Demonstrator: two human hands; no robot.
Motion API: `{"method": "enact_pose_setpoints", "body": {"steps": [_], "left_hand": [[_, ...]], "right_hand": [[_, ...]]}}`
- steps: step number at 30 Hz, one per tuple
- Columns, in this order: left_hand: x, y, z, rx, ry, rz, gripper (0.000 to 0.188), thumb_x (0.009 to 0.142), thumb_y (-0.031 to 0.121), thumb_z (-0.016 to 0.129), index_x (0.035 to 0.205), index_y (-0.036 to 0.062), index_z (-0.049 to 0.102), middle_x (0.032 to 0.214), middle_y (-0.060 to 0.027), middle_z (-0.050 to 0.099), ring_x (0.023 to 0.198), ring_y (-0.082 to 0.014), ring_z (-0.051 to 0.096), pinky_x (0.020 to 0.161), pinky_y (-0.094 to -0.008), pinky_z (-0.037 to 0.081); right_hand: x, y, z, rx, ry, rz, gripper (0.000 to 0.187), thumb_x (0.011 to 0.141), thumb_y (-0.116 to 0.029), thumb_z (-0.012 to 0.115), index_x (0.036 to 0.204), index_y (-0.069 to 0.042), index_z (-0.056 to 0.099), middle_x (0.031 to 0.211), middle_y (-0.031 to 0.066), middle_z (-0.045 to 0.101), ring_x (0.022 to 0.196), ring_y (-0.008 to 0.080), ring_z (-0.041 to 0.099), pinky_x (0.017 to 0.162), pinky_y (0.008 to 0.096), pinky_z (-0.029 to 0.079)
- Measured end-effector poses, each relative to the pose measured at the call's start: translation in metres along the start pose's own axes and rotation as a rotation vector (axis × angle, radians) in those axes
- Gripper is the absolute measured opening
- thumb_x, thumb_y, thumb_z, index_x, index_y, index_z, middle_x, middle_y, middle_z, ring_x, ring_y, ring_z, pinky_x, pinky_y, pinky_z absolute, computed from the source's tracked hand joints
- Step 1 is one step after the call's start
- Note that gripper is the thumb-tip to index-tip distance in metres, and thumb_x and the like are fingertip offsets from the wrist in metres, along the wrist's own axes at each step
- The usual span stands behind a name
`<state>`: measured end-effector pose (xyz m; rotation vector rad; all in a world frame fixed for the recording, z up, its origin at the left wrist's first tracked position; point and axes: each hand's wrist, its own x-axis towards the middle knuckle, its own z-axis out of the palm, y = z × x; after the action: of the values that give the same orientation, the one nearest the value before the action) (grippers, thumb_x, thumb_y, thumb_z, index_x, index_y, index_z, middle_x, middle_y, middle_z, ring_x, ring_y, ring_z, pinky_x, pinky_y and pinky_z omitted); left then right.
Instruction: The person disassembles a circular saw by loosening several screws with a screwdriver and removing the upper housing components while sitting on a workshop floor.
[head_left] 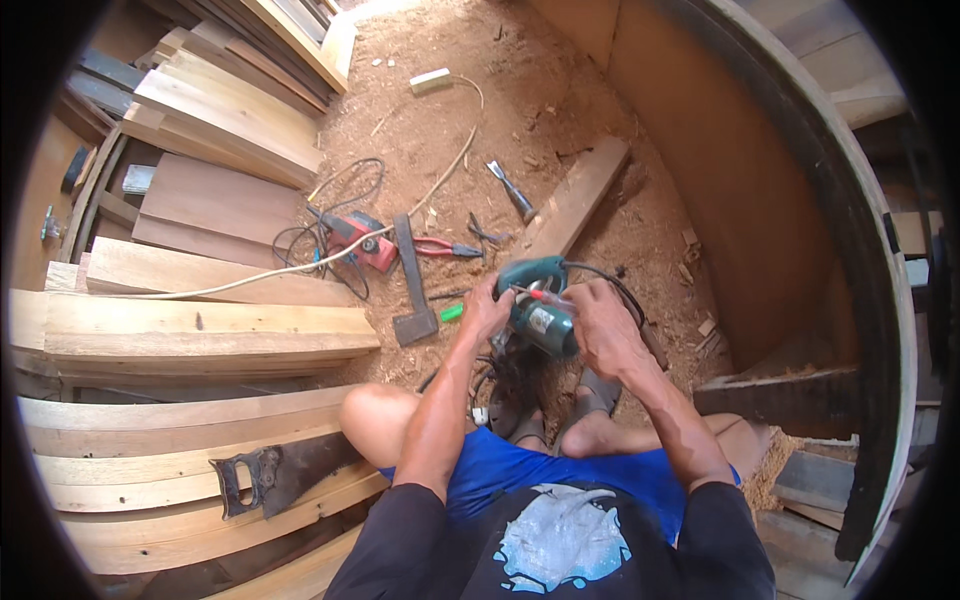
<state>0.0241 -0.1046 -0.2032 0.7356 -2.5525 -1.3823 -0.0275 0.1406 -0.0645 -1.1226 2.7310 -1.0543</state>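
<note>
A teal corded power tool (545, 328) with a looped handle rests between my knees, over the end of a wooden plank (578, 205). My left hand (489, 312) is closed on its left side, steadying it. In my right hand (603, 322) is a screwdriver (538, 294) with a red and clear handle, its shaft pointing left across the tool toward my left fingers. Where the tip meets the tool is too small to make out. The tool's black cord (610, 278) curves off to the right.
On the sawdust-covered ground lie a hammer-like tool (410, 270), red-handled pliers (446, 247), a red power tool (362, 240), a chisel (511, 190) and a power strip (430, 81). Stacked boards (200, 325) with a handsaw (285, 475) line the left. A curved wooden panel (700, 150) stands at right.
</note>
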Motion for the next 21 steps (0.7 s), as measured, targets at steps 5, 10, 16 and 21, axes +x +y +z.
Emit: {"method": "enact_pose_setpoints", "body": {"steps": [5,10,16,21], "left_hand": [[-0.004,0.012,0.004,-0.042,-0.019,-0.016,0.044,0.094,0.025,0.072,0.131,0.0025,0.069,0.117,-0.0299,0.075,0.112,-0.0477,0.072,0.097,-0.0523,0.056],[-0.005,0.015,0.003,-0.015,-0.027,-0.024,0.039,0.096,0.021,0.072,0.130,0.0028,0.071,0.116,-0.0254,0.077,0.109,-0.0384,0.075,0.095,-0.0481,0.057],[-0.002,-0.002,0.010,0.028,0.053,0.035,0.036,0.097,0.019,0.073,0.130,0.0030,0.072,0.113,-0.0193,0.080,0.103,-0.0288,0.078,0.092,-0.0436,0.058],[-0.004,0.009,0.008,0.004,0.036,0.038,0.038,0.096,0.020,0.075,0.130,0.0025,0.071,0.112,-0.0202,0.079,0.105,-0.0321,0.078,0.094,-0.0447,0.058]], "right_hand": [[0.016,0.026,0.009,0.242,-0.239,0.305,0.028,0.108,-0.024,0.056,0.110,0.002,0.066,0.108,0.0279,0.070,0.100,0.0368,0.072,0.082,0.0528,0.056],[0.008,0.023,0.006,0.373,-0.235,0.334,0.031,0.104,-0.019,0.062,0.122,0.006,0.066,0.119,0.0282,0.071,0.107,0.0346,0.072,0.092,0.0458,0.057],[0.012,0.001,0.003,0.214,-0.169,0.089,0.030,0.105,-0.021,0.063,0.116,0.006,0.070,0.103,0.0242,0.075,0.092,0.0374,0.074,0.086,0.0445,0.057],[0.033,0.016,-0.003,0.320,-0.309,0.537,0.029,0.106,-0.025,0.062,0.110,0.001,0.074,0.087,0.0180,0.078,0.080,0.0369,0.075,0.080,0.0465,0.057]]}}
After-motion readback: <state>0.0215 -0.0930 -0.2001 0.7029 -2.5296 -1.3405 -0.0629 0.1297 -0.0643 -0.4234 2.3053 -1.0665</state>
